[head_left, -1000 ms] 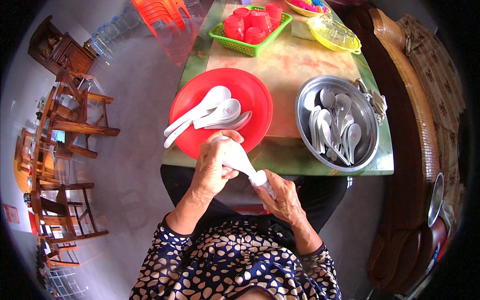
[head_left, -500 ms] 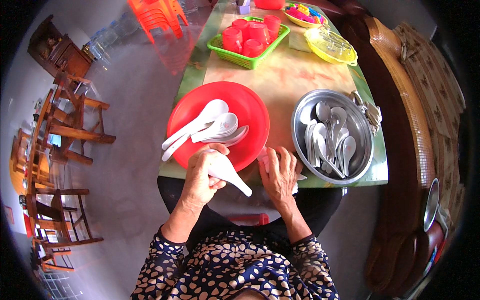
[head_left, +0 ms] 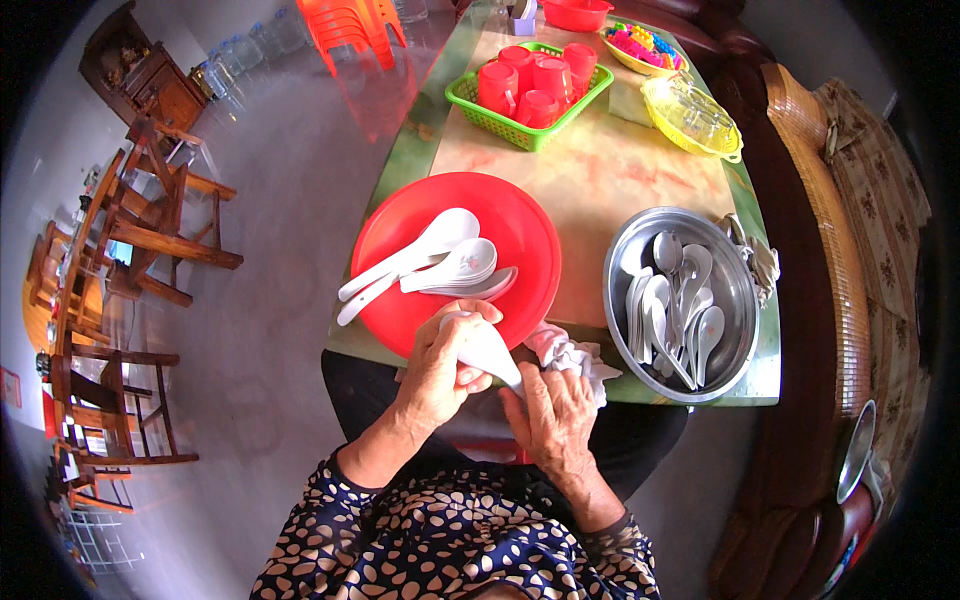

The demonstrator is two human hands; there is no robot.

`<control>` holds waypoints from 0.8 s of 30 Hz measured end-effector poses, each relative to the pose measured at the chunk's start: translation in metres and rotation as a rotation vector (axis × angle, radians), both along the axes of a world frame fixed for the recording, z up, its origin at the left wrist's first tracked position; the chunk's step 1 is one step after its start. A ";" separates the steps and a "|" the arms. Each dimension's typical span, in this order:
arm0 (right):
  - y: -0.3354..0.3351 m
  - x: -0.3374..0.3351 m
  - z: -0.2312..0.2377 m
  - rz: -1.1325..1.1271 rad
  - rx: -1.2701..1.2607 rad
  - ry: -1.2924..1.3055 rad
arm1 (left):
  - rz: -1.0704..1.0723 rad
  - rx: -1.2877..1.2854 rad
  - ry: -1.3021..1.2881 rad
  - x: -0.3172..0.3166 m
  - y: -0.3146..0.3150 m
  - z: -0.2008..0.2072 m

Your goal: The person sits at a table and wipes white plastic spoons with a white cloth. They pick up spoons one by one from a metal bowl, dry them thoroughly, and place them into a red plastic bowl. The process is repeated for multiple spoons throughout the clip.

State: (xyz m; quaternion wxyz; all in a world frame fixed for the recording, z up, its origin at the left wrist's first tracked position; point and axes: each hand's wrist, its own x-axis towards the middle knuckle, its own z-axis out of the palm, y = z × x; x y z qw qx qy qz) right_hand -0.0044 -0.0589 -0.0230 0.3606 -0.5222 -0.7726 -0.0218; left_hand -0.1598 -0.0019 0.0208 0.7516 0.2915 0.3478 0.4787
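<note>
My left hand (head_left: pixel 445 365) is closed around a white soup spoon (head_left: pixel 483 352), its handle slanting down to the right. At the handle's tip is my right hand (head_left: pixel 558 420), thumb and fingers closed around that end. Just beyond the right fingers lies a crumpled white and pink cloth (head_left: pixel 572 354) on the table's near edge. A red round basin (head_left: pixel 525 225) sits behind my left hand, with several white soup spoons (head_left: pixel 458 262) in it. To the right, a steel basin (head_left: pixel 735 350) holds several white and metal spoons (head_left: pixel 676 300).
Farther back on the table (head_left: pixel 590 185) are a green basket (head_left: pixel 500 125) of red cups (head_left: pixel 552 78), a yellow basket (head_left: pixel 700 140) with clear glasses, and a plate of colourful pieces (head_left: pixel 645 45). Light-coloured gloves or cloths (head_left: pixel 762 268) lie by the steel basin. Wooden chairs (head_left: pixel 165 235) stand left.
My right hand has moved off the cloth, toward me and left, to the spoon's handle end. The left hand keeps the spoon. The whole view has shifted slightly.
</note>
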 end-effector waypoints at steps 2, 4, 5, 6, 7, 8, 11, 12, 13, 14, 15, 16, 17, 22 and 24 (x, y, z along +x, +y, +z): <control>0.000 -0.007 -0.005 -0.015 0.016 0.096 | -0.025 0.041 -0.022 -0.004 -0.004 0.002; 0.001 -0.009 -0.001 0.057 -0.151 0.451 | -0.038 0.131 -0.050 -0.008 -0.010 0.010; 0.000 -0.011 0.019 0.033 -0.437 0.771 | -0.063 0.265 0.148 -0.018 -0.011 0.007; 0.003 -0.010 0.031 0.047 -0.656 1.002 | 0.033 0.327 0.349 -0.018 -0.012 0.015; 0.009 -0.009 0.043 0.087 -0.726 1.102 | 0.041 0.391 0.479 -0.020 -0.013 0.015; 0.015 -0.010 0.050 0.122 -0.792 1.201 | 0.044 0.455 0.607 -0.022 -0.017 0.013; 0.041 -0.029 0.037 0.220 -0.848 1.531 | 0.065 0.462 0.699 -0.021 -0.026 0.007; 0.049 -0.037 0.033 0.256 -0.857 1.648 | 0.120 0.493 0.686 -0.021 -0.024 0.003; 0.054 -0.046 0.028 0.186 -0.880 1.701 | 0.137 0.490 0.728 -0.026 -0.023 0.002; 0.056 -0.055 0.025 0.173 -0.908 1.769 | 0.160 0.483 0.771 -0.031 -0.021 0.002; 0.058 -0.061 0.028 0.141 -0.913 1.746 | 0.203 0.523 0.803 -0.032 -0.019 0.004; 0.060 -0.067 0.032 0.109 -0.917 1.722 | 0.182 0.525 0.817 -0.035 -0.017 0.005; 0.062 -0.074 0.028 0.124 -0.905 1.747 | 0.157 0.527 0.834 -0.040 -0.015 0.005; 0.066 -0.099 0.027 0.197 -0.922 1.689 | 0.236 0.524 0.869 -0.046 -0.003 0.015; 0.071 -0.096 0.019 0.276 -0.986 1.631 | 0.270 0.567 0.919 -0.050 0.004 0.008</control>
